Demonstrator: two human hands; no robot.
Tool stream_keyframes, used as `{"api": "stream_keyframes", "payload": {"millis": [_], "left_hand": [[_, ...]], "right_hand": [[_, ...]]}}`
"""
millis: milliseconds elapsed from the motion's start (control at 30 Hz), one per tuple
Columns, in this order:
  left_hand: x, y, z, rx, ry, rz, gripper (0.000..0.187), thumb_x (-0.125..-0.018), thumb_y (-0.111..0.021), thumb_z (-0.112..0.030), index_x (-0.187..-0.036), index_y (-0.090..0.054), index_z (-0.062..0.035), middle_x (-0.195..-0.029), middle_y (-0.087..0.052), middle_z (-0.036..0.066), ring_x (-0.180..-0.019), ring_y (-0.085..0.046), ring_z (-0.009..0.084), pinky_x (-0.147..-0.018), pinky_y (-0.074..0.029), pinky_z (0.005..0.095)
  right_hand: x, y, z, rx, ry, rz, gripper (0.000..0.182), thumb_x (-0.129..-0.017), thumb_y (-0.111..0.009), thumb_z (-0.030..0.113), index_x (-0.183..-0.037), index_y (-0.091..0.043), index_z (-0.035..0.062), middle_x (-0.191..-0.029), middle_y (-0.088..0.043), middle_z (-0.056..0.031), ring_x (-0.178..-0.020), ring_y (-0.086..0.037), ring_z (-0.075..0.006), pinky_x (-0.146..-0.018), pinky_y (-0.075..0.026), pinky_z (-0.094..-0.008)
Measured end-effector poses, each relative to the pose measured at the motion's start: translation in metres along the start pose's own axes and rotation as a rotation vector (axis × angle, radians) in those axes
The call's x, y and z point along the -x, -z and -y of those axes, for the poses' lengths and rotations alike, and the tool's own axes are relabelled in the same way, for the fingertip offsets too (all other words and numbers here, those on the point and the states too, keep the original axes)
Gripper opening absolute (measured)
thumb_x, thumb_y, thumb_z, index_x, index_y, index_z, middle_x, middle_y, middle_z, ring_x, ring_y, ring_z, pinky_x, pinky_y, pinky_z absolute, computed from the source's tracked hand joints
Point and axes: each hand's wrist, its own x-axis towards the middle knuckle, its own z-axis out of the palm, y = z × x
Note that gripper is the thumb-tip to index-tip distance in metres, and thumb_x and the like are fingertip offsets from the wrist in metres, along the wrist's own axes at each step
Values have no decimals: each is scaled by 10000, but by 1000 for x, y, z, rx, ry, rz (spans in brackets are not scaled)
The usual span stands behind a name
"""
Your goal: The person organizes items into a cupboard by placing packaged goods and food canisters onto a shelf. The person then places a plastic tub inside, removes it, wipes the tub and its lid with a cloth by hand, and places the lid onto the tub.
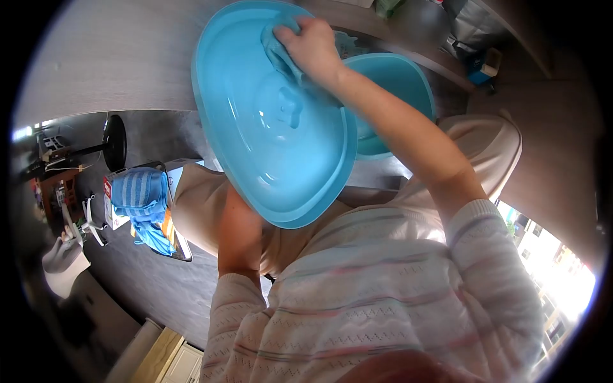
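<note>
A large light-blue plastic lid (246, 137), glossy and oval with a small raised shape near its middle, is tilted up in front of me. My right hand (313, 51) is closed on a blue-green cloth (279, 54) and presses it against the upper right part of the lid. The left forearm goes behind the lid's lower edge, and the left hand itself is hidden there. Partly behind the lid and my right forearm is a blue tub (393, 83) with its open side showing.
Blue striped cloths (140, 195) lie on a tray with boxes at the left. Further left are a round black stand (115, 142) and a white chair (64, 271). A wooden panel (121, 57) borders the lid. A small blue box (483, 67) sits at the upper right.
</note>
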Motion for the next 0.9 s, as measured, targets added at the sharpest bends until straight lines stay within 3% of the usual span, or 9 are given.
{"api": "stream_keyframes", "payload": {"millis": [33, 133, 200, 267, 367, 600, 667, 767, 900], "left_hand": [[-5, -3, 0, 19, 3, 18, 493, -811, -530, -252, -1208, -436, 25, -1033, -554, 137, -887, -550, 208, -763, -463, 314], [-15, -10, -1, 52, 15, 58, 498, -809, -532, -255, -1210, -434, 24, -1037, -551, 138, -893, -549, 210, -766, -463, 316], [-18, -13, -2, 70, 24, 72, 502, -808, -533, -256, -1211, -432, 24, -1040, -549, 139, -898, -548, 211, -769, -463, 317], [-15, -13, 6, 92, 48, 84, 505, -806, -534, -258, -1212, -430, 23, -1042, -548, 140, -903, -547, 213, -771, -462, 318], [-12, -12, 16, 141, 70, 90, 510, -804, -535, -261, -1214, -428, 22, -1046, -545, 142, -909, -545, 215, -775, -462, 320], [-13, -15, 34, 188, 122, 103, 522, -799, -539, -268, -1219, -422, 20, -1055, -540, 146, -925, -542, 220, -783, -462, 324], [-11, -15, 36, 204, 127, 100, 526, -798, -540, -270, -1220, -420, 19, -1058, -538, 147, -930, -541, 222, -785, -462, 326], [-9, -15, 41, 230, 135, 99, 531, -795, -541, -273, -1222, -418, 18, -1062, -535, 149, -937, -539, 224, -789, -461, 328], [-15, -21, 39, 228, 128, 99, 538, -793, -543, -276, -1225, -415, 17, -1067, -532, 151, -946, -537, 227, -794, -461, 330]], "right_hand": [[-1, -3, 9, -43, -8, 3, 260, -733, -574, 239, -847, -609, 8, -819, -601, -194, -713, -571, -338, -675, -464, -379], [10, -7, 38, -179, 162, 139, 229, -722, -577, 235, -784, -602, 16, -764, -588, -188, -698, -570, -335, -661, -459, -408], [32, -20, 53, -10, 491, 184, 192, -727, -619, 181, -819, -605, 14, -777, -605, -138, -652, -589, -250, -619, -472, -339], [64, -22, 60, 138, 668, 379, 173, -706, -630, 155, -794, -563, 21, -773, -566, -126, -679, -578, -278, -607, -472, -372], [88, -14, 54, 116, 691, 405, 186, -701, -627, 155, -810, -529, 41, -753, -529, -121, -718, -560, -316, -616, -469, -395], [4, 35, -2, 572, 538, -39, 260, -716, -628, 223, -896, -555, 51, -844, -594, -138, -777, -581, -307, -657, -474, -380], [4, 68, -4, 710, 417, 47, 321, -761, -599, 227, -1041, -528, 87, -1035, -543, -135, -974, -517, -262, -834, -402, -353], [13, 89, -6, 830, 490, -237, 377, -663, -675, 248, -974, -558, 71, -923, -580, -152, -921, -541, -287, -801, -425, -348], [11, 105, -36, 478, 309, 123, 333, -653, -677, 245, -886, -576, 30, -815, -592, -175, -771, -578, -329, -683, -467, -386]]}}
